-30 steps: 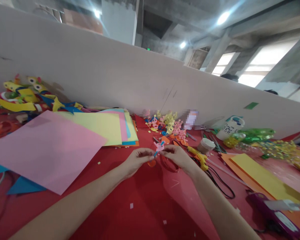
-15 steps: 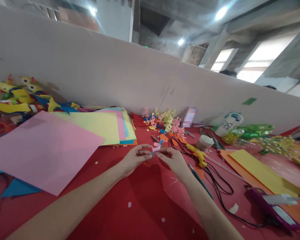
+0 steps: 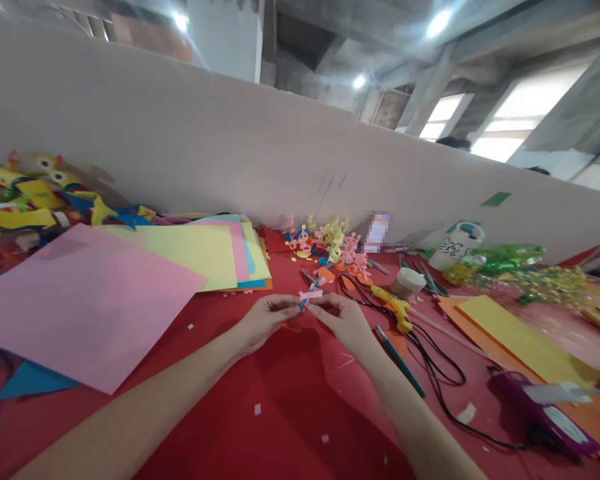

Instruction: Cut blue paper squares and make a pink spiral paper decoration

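Both hands meet at mid-view above the red table [image 3: 215,427]. My left hand [image 3: 270,318] is closed, its thumb and fingers pinching the lower end of a thin blue stick [image 3: 304,303]. Around that stick lies a pink paper strip [image 3: 313,294], lightly curled. My right hand [image 3: 336,312] pinches the strip near the stick, thumb and forefinger together. Just beyond the fingers rest orange paper pieces [image 3: 326,274] and a cluster of curled pink and yellow paper strips [image 3: 336,241].
Coloured paper sheets [image 3: 90,307] cover the left side. On the right are a yellow glue gun [image 3: 393,307] with a black cord, a paper cup [image 3: 408,283], a teal tool [image 3: 399,360], a purple device [image 3: 547,413] and yellow paper [image 3: 520,340]. A white partition [image 3: 260,153] stands behind.
The pink strip has shifted slightly left and now lies straighter across the blue stick. Both hands stay close together, with small finger movements.
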The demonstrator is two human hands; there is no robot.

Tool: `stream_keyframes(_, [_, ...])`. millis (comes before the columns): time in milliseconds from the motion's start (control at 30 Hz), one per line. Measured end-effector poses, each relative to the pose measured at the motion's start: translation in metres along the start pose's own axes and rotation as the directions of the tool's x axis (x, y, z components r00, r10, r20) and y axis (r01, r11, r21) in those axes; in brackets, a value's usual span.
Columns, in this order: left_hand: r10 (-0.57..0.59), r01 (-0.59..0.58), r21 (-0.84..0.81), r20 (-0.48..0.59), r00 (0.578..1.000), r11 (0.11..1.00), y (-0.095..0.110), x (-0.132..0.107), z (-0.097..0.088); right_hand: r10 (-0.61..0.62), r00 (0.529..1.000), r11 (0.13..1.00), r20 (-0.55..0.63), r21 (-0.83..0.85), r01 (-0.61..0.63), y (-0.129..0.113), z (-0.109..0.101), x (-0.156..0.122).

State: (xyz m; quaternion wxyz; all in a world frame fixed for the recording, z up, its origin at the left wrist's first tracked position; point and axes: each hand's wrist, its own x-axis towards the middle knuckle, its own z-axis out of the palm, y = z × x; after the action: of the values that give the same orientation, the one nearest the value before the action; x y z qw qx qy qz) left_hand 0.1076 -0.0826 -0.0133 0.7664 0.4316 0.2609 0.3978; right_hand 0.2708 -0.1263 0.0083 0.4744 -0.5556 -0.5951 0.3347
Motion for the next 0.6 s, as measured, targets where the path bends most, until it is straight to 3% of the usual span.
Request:
stream_keyframes(367, [0.003,-0.003,-0.009,-0.002,1.000,1.000,-0.0016,0.0016,-0.0013,0.017,1.000,1.000,-0.018,-0.001,-0.017,-0.0009,0.0013,-0.0005])
stream_keyframes(600, [-0.004,0.004,-0.005,-0.025,1.000,1.000,-0.0033,0.0022,-0.0023,0.003,0.995,0.999,-0.102,-0.043,-0.007,-0.0010,0.0069,-0.0045])
